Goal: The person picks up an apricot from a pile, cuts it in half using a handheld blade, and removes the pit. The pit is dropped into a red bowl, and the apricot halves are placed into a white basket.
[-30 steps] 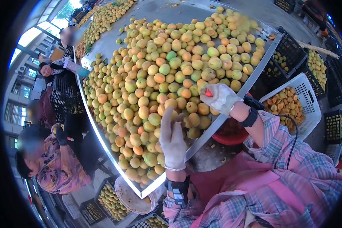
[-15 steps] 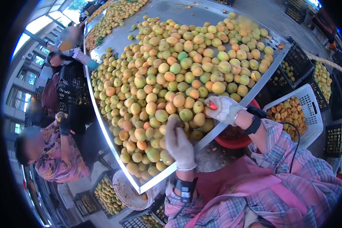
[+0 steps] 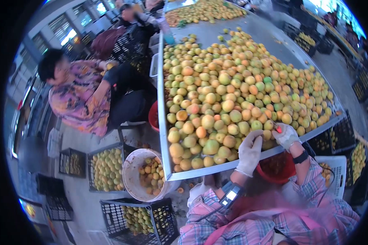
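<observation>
Many yellow-orange fruits (image 3: 229,87) lie piled on a metal table (image 3: 163,122) with a raised rim. My left hand (image 3: 250,153), in a white glove, is at the near edge of the pile, its fingers bent towards the fruits; whether it holds one cannot be made out. Just to its right, my right hand (image 3: 286,135), also gloved, is closed around a small red-handled tool (image 3: 279,129). The tool's tip points at the fruits. Below the table edge, under my hands, is a red basin (image 3: 276,168).
A co-worker (image 3: 79,92) sits left of the table, another person behind. On the floor at lower left are a white bucket (image 3: 129,179) with fruit and black crates (image 3: 106,204). A white basket (image 3: 338,171) and more crates stand at the right.
The view has swung left, so the table and my hands appear further right, and more of the co-worker and floor crates shows. My right hand still grips the red-handled tool.
</observation>
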`<state>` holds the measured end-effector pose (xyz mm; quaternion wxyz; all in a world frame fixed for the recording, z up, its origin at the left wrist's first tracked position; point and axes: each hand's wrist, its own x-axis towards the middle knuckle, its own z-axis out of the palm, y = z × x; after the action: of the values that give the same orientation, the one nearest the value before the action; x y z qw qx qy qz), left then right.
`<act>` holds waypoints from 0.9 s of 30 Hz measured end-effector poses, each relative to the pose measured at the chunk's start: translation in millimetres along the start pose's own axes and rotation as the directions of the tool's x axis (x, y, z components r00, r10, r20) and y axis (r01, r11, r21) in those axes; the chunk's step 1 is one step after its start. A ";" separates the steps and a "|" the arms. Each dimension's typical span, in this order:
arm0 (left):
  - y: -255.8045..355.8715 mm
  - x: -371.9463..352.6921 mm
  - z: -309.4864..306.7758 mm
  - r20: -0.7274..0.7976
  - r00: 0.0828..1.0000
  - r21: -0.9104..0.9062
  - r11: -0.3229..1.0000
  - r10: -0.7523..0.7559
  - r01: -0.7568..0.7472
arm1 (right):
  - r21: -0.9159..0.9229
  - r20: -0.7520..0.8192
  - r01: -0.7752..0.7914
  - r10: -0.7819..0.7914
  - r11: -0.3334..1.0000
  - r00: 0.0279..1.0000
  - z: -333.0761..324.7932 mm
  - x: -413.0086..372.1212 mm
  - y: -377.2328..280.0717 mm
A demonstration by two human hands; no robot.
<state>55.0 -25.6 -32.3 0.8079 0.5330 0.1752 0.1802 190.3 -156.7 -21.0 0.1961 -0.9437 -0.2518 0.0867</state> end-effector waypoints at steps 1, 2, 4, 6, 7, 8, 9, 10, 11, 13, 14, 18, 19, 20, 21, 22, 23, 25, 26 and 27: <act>-1.9 1.2 -6.5 0.017 1.000 -0.012 1.000 -0.003 0.003 | -0.020 -0.007 0.032 -0.033 0.999 0.999 5.0 2.9 6.9; 5.0 -1.1 -11.9 0.032 0.998 -0.071 0.996 -0.054 0.056 | -0.041 -0.010 0.024 -0.025 0.999 1.000 11.8 8.2 17.1; 5.4 -4.2 -23.6 0.018 0.997 -0.119 0.990 -0.080 0.081 | -0.088 -0.022 0.046 -0.048 0.995 0.999 6.3 4.8 9.3; 10.2 -9.2 -37.6 -0.015 0.998 -0.077 0.995 -0.067 0.065 | 0.185 0.133 -0.254 0.232 0.949 0.964 -8.1 -6.4 -13.1; 13.6 -11.9 -45.6 -0.037 0.996 -0.008 0.996 -0.087 0.086 | 0.161 0.126 -0.223 0.204 0.961 0.971 -9.5 -8.8 -20.5; 21.0 -15.9 -53.3 -0.055 0.996 -0.034 0.997 -0.066 0.064 | 0.193 0.123 -0.221 0.200 0.956 0.972 -11.2 -11.2 -27.0; 29.2 -21.4 -60.8 -0.017 0.993 -0.150 0.982 -0.116 0.112 | 0.225 0.123 -0.221 0.198 0.949 0.973 -11.5 -12.6 -30.0; 36.9 -27.1 -67.7 0.033 0.986 -0.260 0.952 -0.161 0.164 | 0.202 0.120 -0.199 0.177 0.959 0.977 -10.6 -14.3 -32.7; 42.3 -32.1 -73.0 0.030 0.987 -0.283 0.946 -0.156 0.158 | 0.234 0.127 -0.244 0.219 0.941 0.967 -8.1 -14.9 -33.2; 52.0 -40.6 -89.3 0.031 0.989 -0.258 0.955 -0.144 0.148 | 0.273 0.133 -0.305 0.279 0.912 0.951 -1.5 -9.7 -25.6; 55.7 -44.7 -96.7 0.041 0.988 -0.208 0.966 -0.149 0.154 | 0.253 0.127 -0.296 0.271 0.921 0.954 -1.6 -8.8 -24.2; 74.1 -54.0 -121.0 0.028 0.995 -0.355 0.929 -0.099 0.102 | 0.194 0.166 -0.355 0.326 0.915 0.931 -3.9 -8.0 -26.8; 77.5 -54.4 -124.7 0.027 0.995 -0.369 0.924 -0.092 0.095 | 0.196 0.177 -0.363 0.332 0.911 0.927 -3.6 -7.4 -25.2; 79.4 -53.8 -126.0 0.023 0.995 -0.413 0.905 -0.097 0.098 | 0.185 0.170 -0.360 0.331 0.915 0.928 -0.9 -3.8 -18.4; 82.3 -53.8 -127.7 0.020 0.994 -0.454 0.885 -0.105 0.103 | 0.172 0.163 -0.374 0.348 0.912 0.923 3.0 0.2 -12.2; 84.4 -54.3 -129.1 0.022 0.994 -0.463 0.881 -0.104 0.102 | 0.159 0.158 -0.388 0.365 0.908 0.918 5.2 4.6 -5.3; 87.6 -55.8 -130.8 0.018 0.994 -0.475 0.873 -0.109 0.105 | 0.138 0.181 -0.392 0.366 0.910 0.913 4.1 5.1 -8.5; 92.5 -57.4 -135.7 0.014 0.992 -0.492 0.863 -0.122 0.114 | 0.154 0.178 -0.398 0.370 0.904 0.912 3.8 3.0 -11.6; 93.3 -56.4 -137.4 0.041 0.992 -0.505 0.855 -0.115 0.120 | 0.179 0.174 -0.401 0.372 0.898 0.912 4.0 2.8 -11.4; 93.8 -55.4 -138.8 0.069 0.992 -0.517 0.846 -0.108 0.128 | 0.175 0.174 -0.405 0.377 0.897 0.910 5.1 3.3 -10.8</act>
<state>-69.2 93.1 8.0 0.9346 0.2860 0.1375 0.1607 187.1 -144.8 -21.4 0.2545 -0.9412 -0.0590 0.2143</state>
